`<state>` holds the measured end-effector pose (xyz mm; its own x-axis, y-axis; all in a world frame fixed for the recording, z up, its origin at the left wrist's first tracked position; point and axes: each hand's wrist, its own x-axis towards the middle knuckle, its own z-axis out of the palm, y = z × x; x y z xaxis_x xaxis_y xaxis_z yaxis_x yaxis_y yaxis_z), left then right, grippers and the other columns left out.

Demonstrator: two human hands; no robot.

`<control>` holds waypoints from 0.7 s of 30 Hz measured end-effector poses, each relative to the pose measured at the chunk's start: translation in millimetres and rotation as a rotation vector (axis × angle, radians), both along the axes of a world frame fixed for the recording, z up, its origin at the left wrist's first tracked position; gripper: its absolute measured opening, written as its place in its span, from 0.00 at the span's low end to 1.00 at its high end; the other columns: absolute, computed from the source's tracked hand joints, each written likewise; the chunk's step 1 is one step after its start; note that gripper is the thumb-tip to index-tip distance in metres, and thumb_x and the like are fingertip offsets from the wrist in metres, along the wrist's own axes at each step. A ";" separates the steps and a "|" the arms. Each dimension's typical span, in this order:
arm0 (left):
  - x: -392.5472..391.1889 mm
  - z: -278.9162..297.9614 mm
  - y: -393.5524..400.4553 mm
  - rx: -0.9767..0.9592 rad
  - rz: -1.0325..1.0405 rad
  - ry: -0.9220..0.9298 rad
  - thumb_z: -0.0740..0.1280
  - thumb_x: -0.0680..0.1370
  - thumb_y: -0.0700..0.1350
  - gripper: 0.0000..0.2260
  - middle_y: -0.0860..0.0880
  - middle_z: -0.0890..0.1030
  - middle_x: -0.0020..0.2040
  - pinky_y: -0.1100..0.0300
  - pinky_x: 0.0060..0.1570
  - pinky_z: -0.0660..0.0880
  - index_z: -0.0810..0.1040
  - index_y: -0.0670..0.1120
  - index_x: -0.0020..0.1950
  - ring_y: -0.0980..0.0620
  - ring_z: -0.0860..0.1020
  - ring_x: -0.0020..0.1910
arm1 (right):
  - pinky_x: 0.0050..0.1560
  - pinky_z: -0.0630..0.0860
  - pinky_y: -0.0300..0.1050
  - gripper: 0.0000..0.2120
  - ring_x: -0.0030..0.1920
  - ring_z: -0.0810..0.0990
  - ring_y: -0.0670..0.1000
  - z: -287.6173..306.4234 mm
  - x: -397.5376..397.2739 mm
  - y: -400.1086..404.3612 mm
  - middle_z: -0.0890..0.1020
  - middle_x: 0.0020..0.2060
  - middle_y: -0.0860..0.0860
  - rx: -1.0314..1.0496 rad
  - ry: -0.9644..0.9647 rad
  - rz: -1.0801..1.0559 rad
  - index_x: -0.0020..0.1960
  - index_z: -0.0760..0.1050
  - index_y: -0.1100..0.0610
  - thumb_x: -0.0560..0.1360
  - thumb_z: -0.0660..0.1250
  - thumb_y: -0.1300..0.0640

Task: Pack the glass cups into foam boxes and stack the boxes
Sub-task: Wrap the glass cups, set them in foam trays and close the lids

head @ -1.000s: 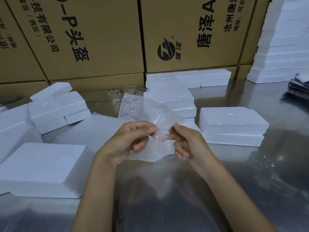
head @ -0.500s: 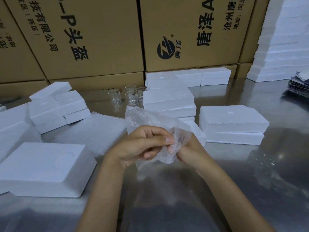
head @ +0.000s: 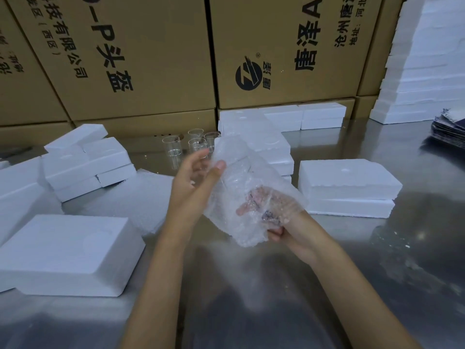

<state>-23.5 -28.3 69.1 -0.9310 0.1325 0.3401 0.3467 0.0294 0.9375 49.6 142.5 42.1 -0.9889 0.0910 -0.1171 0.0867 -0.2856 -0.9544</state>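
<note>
Between my hands I hold up a clear bubble-wrap bag (head: 239,177) over the steel table (head: 251,285). My left hand (head: 193,185) pinches the bag's upper edge between thumb and fingers. My right hand (head: 274,222) is pushed into the bag from below; its fingers show through the plastic and its thumb grips the outside. Several empty glass cups (head: 173,147) stand at the back, just beyond my left hand. White foam boxes lie around: one at the front left (head: 68,253) and one to the right (head: 347,182).
More foam boxes sit in a stack at the left (head: 85,162), behind the bag (head: 274,147) and in a tall pile far right (head: 427,59). Bubble-wrap sheets (head: 141,197) lie left of my arms. Cardboard cartons (head: 141,59) wall the back; dark pouches (head: 450,129) lie at the right edge.
The bag was crumpled between both hands; now it is opened out, my right hand has slid inside it and my left hand has lifted its upper edge.
</note>
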 end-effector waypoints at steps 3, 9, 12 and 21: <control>3.4 -0.9 7.7 -0.026 -0.074 -0.058 0.70 0.76 0.58 0.15 0.62 0.83 0.51 0.66 0.53 0.74 0.78 0.60 0.62 0.69 0.79 0.51 | 0.26 0.64 0.38 0.22 0.24 0.65 0.44 -5.3 4.2 3.9 0.71 0.26 0.50 -0.129 0.019 0.025 0.33 0.81 0.53 0.82 0.60 0.65; 5.3 -2.8 13.7 -0.080 -0.181 -0.138 0.69 0.71 0.65 0.29 0.58 0.83 0.52 0.56 0.63 0.75 0.74 0.54 0.70 0.65 0.81 0.54 | 0.38 0.78 0.39 0.27 0.40 0.82 0.50 -4.2 10.1 1.5 0.83 0.40 0.54 -0.229 0.197 0.221 0.47 0.86 0.56 0.53 0.85 0.43; 7.3 -4.2 15.5 -0.084 -0.242 -0.183 0.71 0.70 0.69 0.36 0.55 0.81 0.63 0.53 0.66 0.74 0.72 0.53 0.73 0.58 0.80 0.62 | 0.57 0.80 0.49 0.26 0.57 0.82 0.57 -8.3 3.4 0.1 0.85 0.53 0.57 -0.314 0.119 0.160 0.54 0.85 0.59 0.60 0.84 0.50; 15.3 -1.6 17.4 0.057 -0.434 -0.285 0.72 0.74 0.62 0.15 0.58 0.82 0.62 0.51 0.66 0.73 0.80 0.65 0.60 0.57 0.80 0.63 | 0.41 0.66 0.44 0.34 0.46 0.75 0.71 -11.2 11.5 -2.9 0.65 0.55 0.82 0.046 0.005 -0.015 0.63 0.61 0.83 0.69 0.74 0.64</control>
<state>-8.2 -10.9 67.5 -0.8514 0.5150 0.0991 0.0462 -0.1145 0.9923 61.1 139.6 30.9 -0.9880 0.1114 -0.1071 0.0775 -0.2426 -0.9670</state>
